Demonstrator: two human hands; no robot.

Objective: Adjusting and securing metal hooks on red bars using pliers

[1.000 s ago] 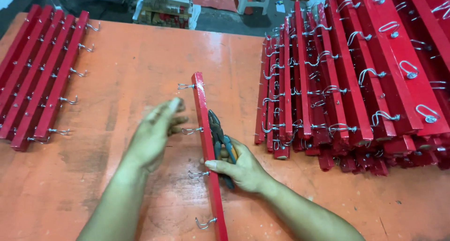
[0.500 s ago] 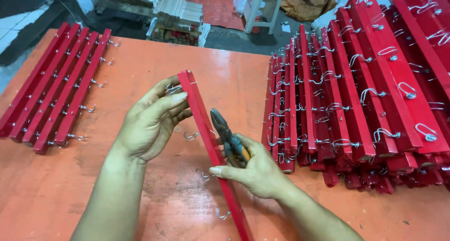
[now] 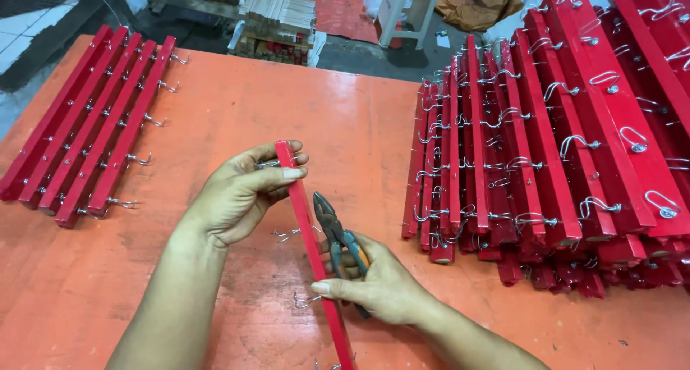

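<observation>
A long red wooden bar (image 3: 309, 240) with metal hooks on its left side lies tilted on edge over the orange table (image 3: 287, 104). My left hand (image 3: 241, 190) grips its far end, fingers wrapped over the top. My right hand (image 3: 377, 284) steadies the bar's middle with the thumb and holds pliers (image 3: 338, 233) with blue and orange handles, jaws shut and pointing away from me.
Several finished red hook bars (image 3: 93, 133) lie side by side at the table's left. A big heap of red hook bars (image 3: 553, 147) fills the right side. Beyond the table's far edge stand a white plastic stool (image 3: 406, 7) and stacked wood strips (image 3: 277, 10).
My left hand moved from flat on the table to gripping the bar's far end. The bar has been lifted and turned onto its edge; the right hand keeps the pliers.
</observation>
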